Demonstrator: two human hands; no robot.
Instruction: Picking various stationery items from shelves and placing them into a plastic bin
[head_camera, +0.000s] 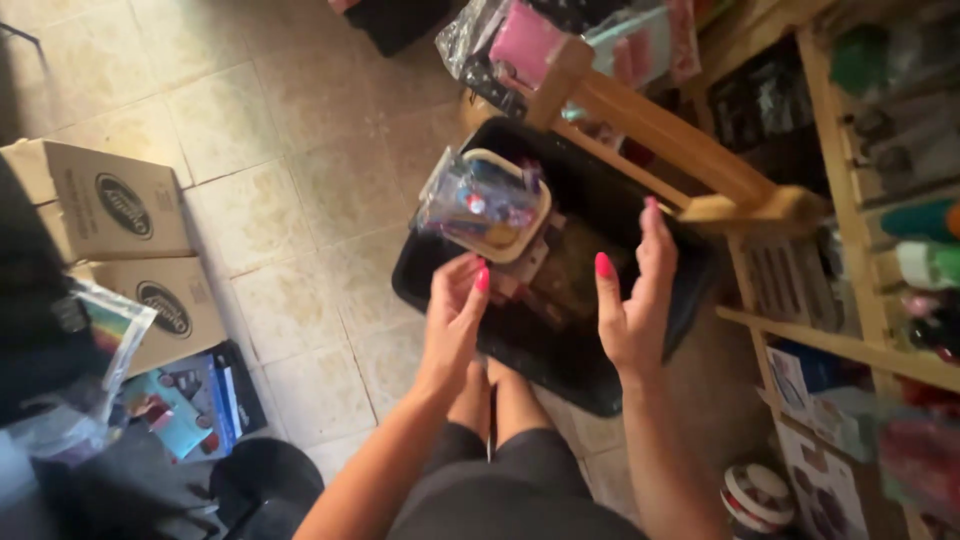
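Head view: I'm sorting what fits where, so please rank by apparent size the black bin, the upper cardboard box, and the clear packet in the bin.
1. Black bin, clearly largest.
2. Upper cardboard box, partly cut off by the frame's edge.
3. Clear packet of colourful items, smallest, though blurred.

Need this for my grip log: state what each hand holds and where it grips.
Nothing is held. The left hand and right hand are open above the black bin, apart from the clear packet.

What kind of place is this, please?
Probably a small shop or stockroom: wooden shelves crowded with packaged goods, cardboard boxes on the tiled floor, and a black bin of wrapped items beneath both hands.
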